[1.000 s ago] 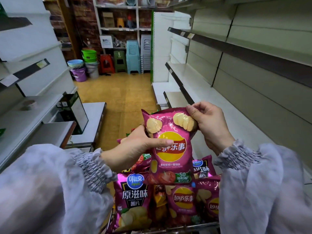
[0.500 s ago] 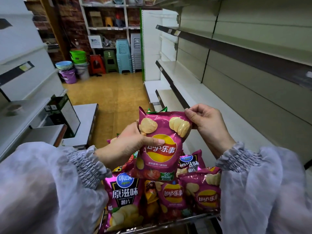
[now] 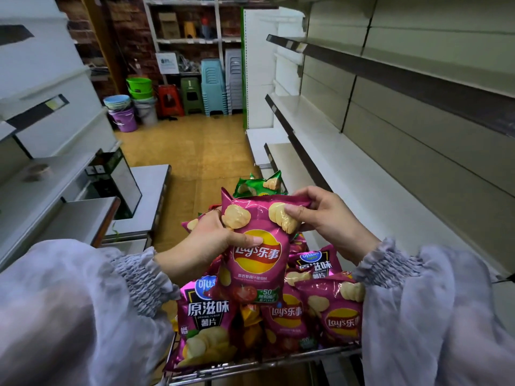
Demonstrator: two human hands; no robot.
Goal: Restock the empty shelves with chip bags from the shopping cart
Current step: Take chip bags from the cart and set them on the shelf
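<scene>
A magenta Lay's chip bag [image 3: 255, 254] is held upright above the shopping cart [image 3: 250, 367]. My left hand [image 3: 206, 240] grips its left side with the thumb across the front. My right hand [image 3: 326, 218] pinches its top right corner. Below it the cart holds several more magenta chip bags [image 3: 331, 316], one marked original flavor [image 3: 206, 319], and a green bag [image 3: 257, 185] at the far end. Bare beige shelves [image 3: 370, 179] run along the right, close to my right hand.
Grey shelving and a dark box [image 3: 117, 182] stand on the left. Stacked plastic stools [image 3: 211, 84] and buckets [image 3: 125, 118] sit at the aisle's far end on the wooden floor [image 3: 195, 151]. An upper shelf [image 3: 390, 71] juts out on the right.
The held bag has tilted a little and sits slightly lower over the cart. My view has shifted, bringing the right shelves more into the frame. Both hands keep their hold.
</scene>
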